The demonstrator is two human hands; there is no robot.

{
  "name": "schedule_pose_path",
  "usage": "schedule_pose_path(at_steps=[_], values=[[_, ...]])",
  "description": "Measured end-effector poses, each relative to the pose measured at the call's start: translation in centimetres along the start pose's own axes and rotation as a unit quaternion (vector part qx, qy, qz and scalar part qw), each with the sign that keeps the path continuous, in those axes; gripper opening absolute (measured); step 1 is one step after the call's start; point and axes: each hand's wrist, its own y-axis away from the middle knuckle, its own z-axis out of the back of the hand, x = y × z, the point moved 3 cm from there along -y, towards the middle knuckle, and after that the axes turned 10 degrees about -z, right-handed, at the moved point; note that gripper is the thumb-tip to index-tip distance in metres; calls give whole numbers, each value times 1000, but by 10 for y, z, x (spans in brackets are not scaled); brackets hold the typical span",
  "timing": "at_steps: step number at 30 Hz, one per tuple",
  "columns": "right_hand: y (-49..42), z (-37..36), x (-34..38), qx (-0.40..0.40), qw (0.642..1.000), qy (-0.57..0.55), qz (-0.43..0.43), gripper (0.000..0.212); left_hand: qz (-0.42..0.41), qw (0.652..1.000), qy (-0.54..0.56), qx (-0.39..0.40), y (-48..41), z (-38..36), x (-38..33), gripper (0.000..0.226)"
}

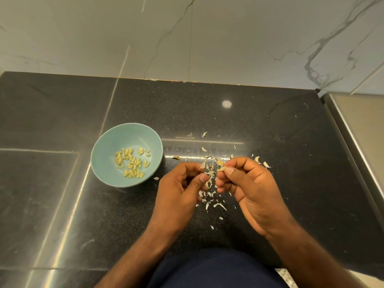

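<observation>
My right hand pinches a small pale garlic clove between thumb and forefinger, just above the black counter. My left hand hovers close beside it with curled fingers, its thumb and forefinger tips pinching a thin flake of skin. A teal bowl to the left holds several peeled yellowish cloves. Loose papery skins lie scattered on the counter under and around both hands.
The black speckled countertop runs to a marble-look wall at the back. A steel rim, apparently a sink edge, borders the right side. A few larger skin pieces lie to the right of my hands.
</observation>
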Motion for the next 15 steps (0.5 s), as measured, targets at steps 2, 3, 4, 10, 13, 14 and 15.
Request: schedule_pose_path(at_steps=[2, 3, 4, 10, 13, 14, 15], values=[[1, -1, -2, -4, 999, 37, 16, 13, -17, 1000, 5, 10, -1, -2, -5, 16], [1, -1, -3, -7, 998, 58, 27, 11, -21, 999, 8, 23, -1, -3, -9, 14], [1, -2, -3, -9, 997, 75, 35, 10, -21, 999, 9, 34, 0, -5, -12, 14], [4, -1, 0, 6, 985, 159, 62, 7, -71, 995, -61, 30, -1, -4, -14, 12], [5, -3, 1, -6, 976, 204, 71, 16, -82, 993, -83, 31, 0, -3, -17, 13], [6, -3, 2, -13, 972, 222, 77, 14, -81, 992, -89, 32, 1, -3, -18, 13], [6, -3, 1, -17, 967, 240, 86, 10, -78, 992, -96, 32, 1, -3, -18, 14]])
